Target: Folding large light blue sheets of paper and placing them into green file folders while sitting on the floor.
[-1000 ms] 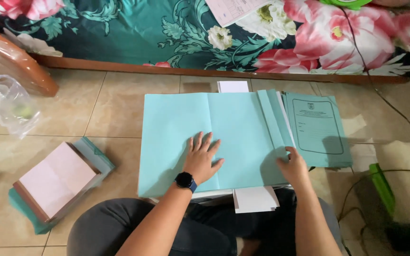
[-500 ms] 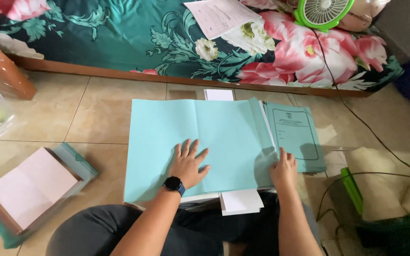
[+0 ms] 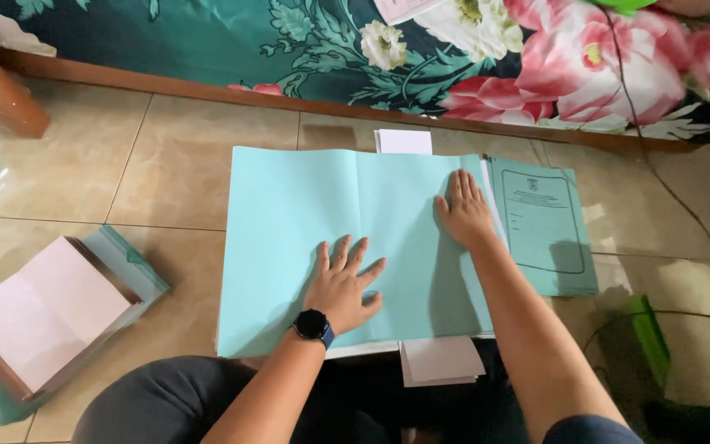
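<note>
Large light-blue paper sheet (image 3: 330,238) lies spread on the tiled floor (image 3: 166,156) in front of the seated person. Left hand (image 3: 343,284), black watch (image 3: 314,325) on wrist, rests flat on the sheet's lower middle, fingers splayed and released, grasping nothing. Right hand (image 3: 463,210) lies flat near the sheet's right edge, fingers straight and together, also released. Printed teal folder (image 3: 544,226) sits just beside the sheet on the right. White papers (image 3: 441,360) poke out under the near edge. Open box of pink paper (image 3: 43,312) lies well apart, left.
</note>
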